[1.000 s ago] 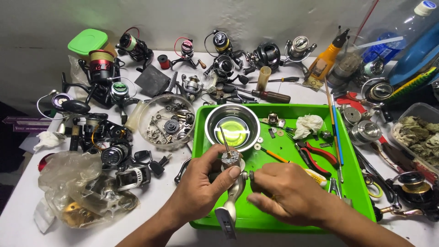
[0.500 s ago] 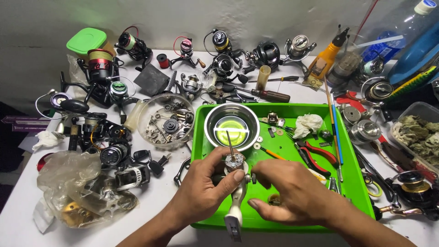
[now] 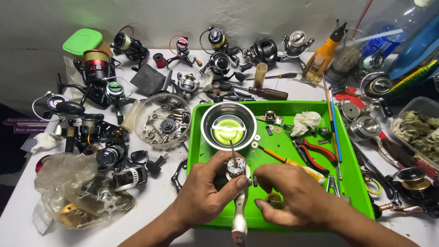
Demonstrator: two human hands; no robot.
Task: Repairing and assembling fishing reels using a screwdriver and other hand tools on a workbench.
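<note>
A fishing-reel repair workbench: a white table [image 3: 27, 215] crowded with reels [image 3: 96, 68], loose parts, pliers [image 3: 315, 153] and a green tray [image 3: 356, 183].

Bright, even overhead light, glare in the steel bowl [image 3: 228, 126], soft shadows, slight edge distortion.

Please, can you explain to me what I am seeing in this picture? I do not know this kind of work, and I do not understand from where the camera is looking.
The camera sits on a person's head and looks down at a white table. You see the person's two bare hands over a green tray. The left hand holds a silver reel body with a thin shaft pointing up. The right hand touches its side, pinching a small part. In the tray lie a steel bowl, red pliers, a screwdriver and a crumpled tissue. Around the tray are many fishing reels and a clear dish of small parts.
</note>
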